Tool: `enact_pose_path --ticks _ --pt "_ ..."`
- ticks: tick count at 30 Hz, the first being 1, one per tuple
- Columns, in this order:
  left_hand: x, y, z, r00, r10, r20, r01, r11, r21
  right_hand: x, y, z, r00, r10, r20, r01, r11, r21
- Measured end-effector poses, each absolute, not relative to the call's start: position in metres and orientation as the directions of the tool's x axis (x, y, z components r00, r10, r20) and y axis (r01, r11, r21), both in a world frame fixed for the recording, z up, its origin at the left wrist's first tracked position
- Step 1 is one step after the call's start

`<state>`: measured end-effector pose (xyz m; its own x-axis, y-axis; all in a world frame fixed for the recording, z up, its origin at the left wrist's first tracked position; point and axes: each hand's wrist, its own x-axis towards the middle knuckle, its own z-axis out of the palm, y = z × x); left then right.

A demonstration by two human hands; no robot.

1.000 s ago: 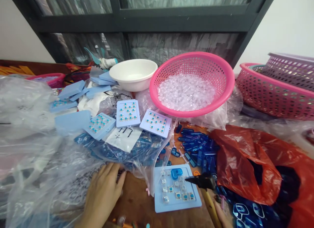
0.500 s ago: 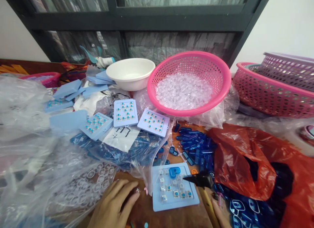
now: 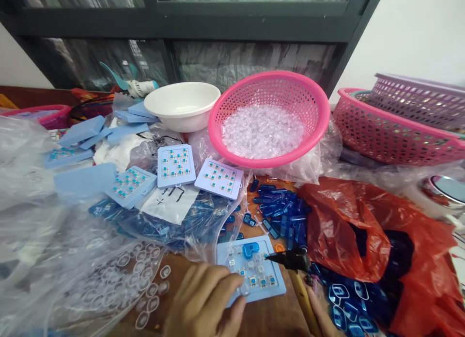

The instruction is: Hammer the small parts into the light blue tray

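A light-blue square board [image 3: 267, 294] lies on the brown table, with small clear pieces, some with blue centres, and a blue L-shaped piece [image 3: 250, 250] on it. My left hand [image 3: 207, 298] is over the board's lower left corner, thumb and forefinger closed on a small clear plastic piece [image 3: 244, 289]. The fingers hide part of that corner. At the bottom edge, my right hand [image 3: 319, 315], only partly in view, is wrapped round the wooden handle of a hammer [image 3: 292, 260]. Its black pointed head hangs over the board's right side.
A pink basket [image 3: 323, 119] holds clear pieces, with a white basin [image 3: 181, 119] beside it. Behind my board lie several more boards [image 3: 176, 165]. Blue plastic pieces [image 3: 281, 211] and a red bag [image 3: 348, 230] are on the right. Clear rings [image 3: 123, 274] spill from plastic at left.
My left hand has moved right, from beside the board to over its lower left corner, carrying the clear piece. The hammer stays over the board's right side. The whole view has shifted slightly.
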<state>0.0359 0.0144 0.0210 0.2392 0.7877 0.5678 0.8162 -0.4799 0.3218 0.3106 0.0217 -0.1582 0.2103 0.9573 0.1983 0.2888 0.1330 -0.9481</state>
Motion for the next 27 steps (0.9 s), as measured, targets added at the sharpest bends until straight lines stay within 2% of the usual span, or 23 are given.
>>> enact_pose_path --ticks 4,14,20,27 --pt "0.068 0.034 0.015 0.303 0.784 0.541 0.777 -0.532 0.336 0.327 0.048 -0.175 0.254 0.943 0.216 0.292 0.138 -0.946" --pt "0.073 0.031 -0.004 0.334 0.767 0.548 0.839 -0.506 0.197 0.309 0.061 -0.203 0.235 0.931 0.280 0.223 0.229 -0.948" --pt "0.075 0.032 -0.007 0.293 0.787 0.543 0.842 -0.481 0.243 0.279 0.090 -0.210 0.183 0.934 0.307 0.183 0.274 -0.944" --pt "0.077 0.031 -0.009 0.264 0.804 0.532 0.835 -0.467 0.291 0.282 0.083 -0.200 0.182 0.939 0.293 0.184 0.260 -0.948"
